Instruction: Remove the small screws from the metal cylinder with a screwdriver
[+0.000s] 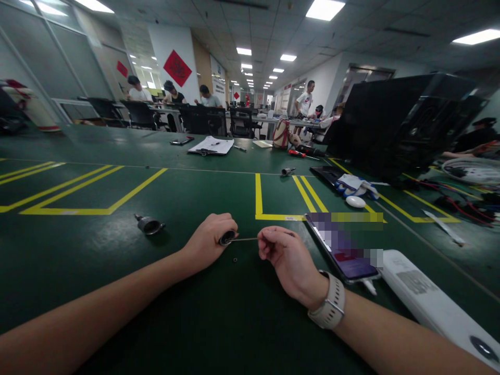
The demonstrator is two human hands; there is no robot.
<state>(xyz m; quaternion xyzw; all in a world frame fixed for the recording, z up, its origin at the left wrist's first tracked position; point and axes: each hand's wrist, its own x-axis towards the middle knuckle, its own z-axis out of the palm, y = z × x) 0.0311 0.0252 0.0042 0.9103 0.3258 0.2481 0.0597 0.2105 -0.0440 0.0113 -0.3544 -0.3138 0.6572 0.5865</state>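
My left hand (213, 237) is closed around a round, hollow metal part (227, 238), with its dark open end facing right. My right hand (283, 252) pinches a thin metal rod (247, 239). The rod's far tip reaches into the mouth of the hollow part; what it touches inside is hidden. On the green table (187, 323), just below the gap between my hands, lies a tiny dark ring-like piece (235, 259). A cup-shaped metal part (149, 225) with a narrow stub rests to the left of my left hand.
Right of my right hand lie a phone (347, 250) with a cable and a long white device (433, 297). Farther back are another small metal part (288, 171), a glove (355, 185), a red screwdriver (297, 153) and a clipboard (211, 145). A black case (390, 120) stands at right. People sit beyond.
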